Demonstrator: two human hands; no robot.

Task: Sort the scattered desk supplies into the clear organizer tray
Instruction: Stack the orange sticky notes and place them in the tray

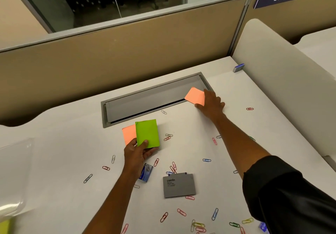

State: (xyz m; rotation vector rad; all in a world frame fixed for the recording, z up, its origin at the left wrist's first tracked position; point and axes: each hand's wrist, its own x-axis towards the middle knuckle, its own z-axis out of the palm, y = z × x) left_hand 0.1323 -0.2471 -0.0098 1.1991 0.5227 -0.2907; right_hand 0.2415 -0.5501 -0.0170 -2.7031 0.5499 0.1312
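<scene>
Left hand (138, 152) is up over the middle of the desk (72, 152), thumb pressed down on a green note pad (147, 133) and fingers curled beneath it, a firm pinch. Tucked behind the green pad in that same grip is an orange pad (128, 133), peeking out on the left side.

Right hand (211, 103) is stretched far forward, at the right end of the grey cable hatch (145, 102). Fingers are spread and fairly flat on the desk, with the thumb side against a second orange note (195, 96). That note tilts up off the surface, one corner over the hatch slot. Whether the thumb is truly pinching it or just touching its edge cannot be told from here.

The clear tray (12, 175) sits at the far left edge, well apart from both hands, with something yellow-green low in its corner.

Paper clips (172, 168) in many colours lie scattered across the near half of the desk. A grey card box (179, 184) marked "camlin" lies flat near the middle, with a small blue packet (145, 172) just beside the left forearm. A little blue eraser-like block (238, 67) rests far back by the right divider (272, 81).
</scene>
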